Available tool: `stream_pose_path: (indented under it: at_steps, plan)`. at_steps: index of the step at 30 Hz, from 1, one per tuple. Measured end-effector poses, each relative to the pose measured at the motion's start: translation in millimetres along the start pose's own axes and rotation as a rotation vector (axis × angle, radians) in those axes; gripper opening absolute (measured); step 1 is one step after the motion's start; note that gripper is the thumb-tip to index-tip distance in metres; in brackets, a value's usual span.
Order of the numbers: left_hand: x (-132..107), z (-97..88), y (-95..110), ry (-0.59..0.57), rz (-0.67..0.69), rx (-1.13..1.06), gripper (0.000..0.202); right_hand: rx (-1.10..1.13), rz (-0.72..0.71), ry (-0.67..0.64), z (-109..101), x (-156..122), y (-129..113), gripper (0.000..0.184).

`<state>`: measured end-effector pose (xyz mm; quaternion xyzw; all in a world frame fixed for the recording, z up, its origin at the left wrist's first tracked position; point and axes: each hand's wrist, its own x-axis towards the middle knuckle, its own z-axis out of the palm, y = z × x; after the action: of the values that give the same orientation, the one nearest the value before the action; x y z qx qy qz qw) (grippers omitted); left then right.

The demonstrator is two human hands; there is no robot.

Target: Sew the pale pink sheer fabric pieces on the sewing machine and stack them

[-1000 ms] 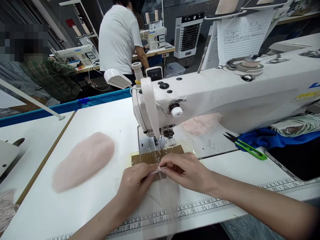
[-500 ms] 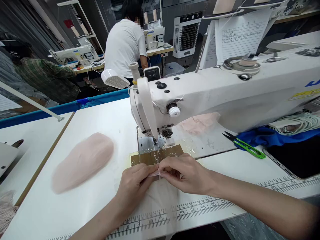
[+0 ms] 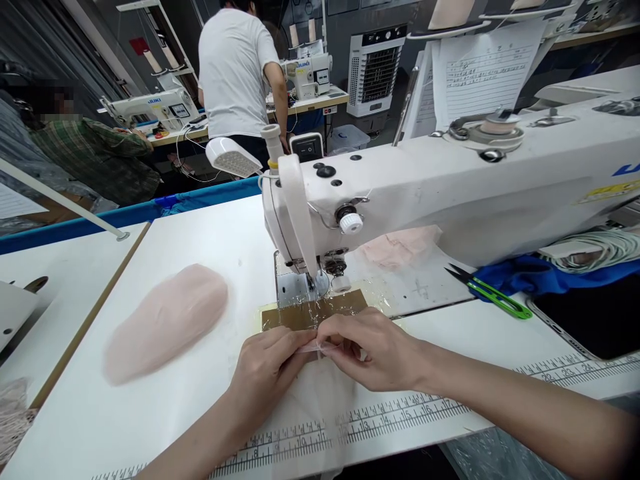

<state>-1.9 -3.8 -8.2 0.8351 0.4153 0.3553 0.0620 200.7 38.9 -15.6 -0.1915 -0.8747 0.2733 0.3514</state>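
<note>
Pinching sheer pale fabric [image 3: 311, 347], left fingers [image 3: 293, 340] and right fingers [image 3: 343, 325] each pressed together, tips nearly meeting

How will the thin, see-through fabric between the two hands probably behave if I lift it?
The see-through fabric is probably very light, since the ruler markings show faintly through it. It will likely be floppy: it trails slackly toward the front edge of the table. It may crease easily, as the part between left hand and right hand looks folded.
</note>
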Motion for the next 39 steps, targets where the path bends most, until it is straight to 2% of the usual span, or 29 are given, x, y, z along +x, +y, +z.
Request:
stream_pose_path:
  at_steps: [4,9,14,16,19,21,23,26,31,33,35,39]
  plan:
    - [0.2,-0.5,0.0,0.006,0.014,0.030,0.008,-0.024,-0.024,0.012,-0.7,1.3,-0.5,0.011]
    - [0.3,-2.2,1.6,0.032,0.009,0.030,0.007,-0.119,-0.115,0.100,-1.4,1.8,0.8,0.008]
    - [-1.4,-0.5,4.2,0.012,0.059,0.007,0.031,-0.326,-0.253,0.188,-2.7,1.8,2.0,0.010]
    - [-2.3,0.1,5.4,0.029,0.067,0.003,0.025,-0.398,-0.327,0.189,-4.3,2.1,1.6,0.010]
    - [-3.2,0.2,6.8,0.057,-0.011,0.011,0.006,-0.455,-0.403,0.177,-7.9,2.5,0.5,0.009]
    - [-3.5,0.4,6.8,0.056,-0.052,0.023,0.010,-0.469,-0.440,0.167,-10.4,2.6,-0.6,0.013]
    - [-3.8,1.2,6.0,0.048,-0.029,0.027,0.018,-0.481,-0.471,0.158,-12.2,2.9,-1.7,0.016]
    - [-4.1,2.4,5.0,0.051,0.011,-0.017,0.014,-0.513,-0.520,0.154,-13.9,3.9,-2.9,0.016]
    - [-2.3,-0.2,9.7,-0.030,-0.197,-0.178,0.008,-0.559,-0.595,0.189,-16.2,3.8,-3.0,0.008]
    - [-0.5,-2.1,11.6,-0.093,-0.278,-0.261,0.010,-0.519,-0.553,0.167,-15.1,2.2,-2.8,0.010]
    - [1.1,-2.4,11.1,-0.151,-0.328,-0.271,0.013,-0.432,-0.422,0.135,-11.2,0.6,-2.0,0.011]
    - [1.5,3.5,3.0,-0.146,-0.283,-0.030,0.023,-0.214,-0.051,0.069,1.1,2.2,3.7,0.014]
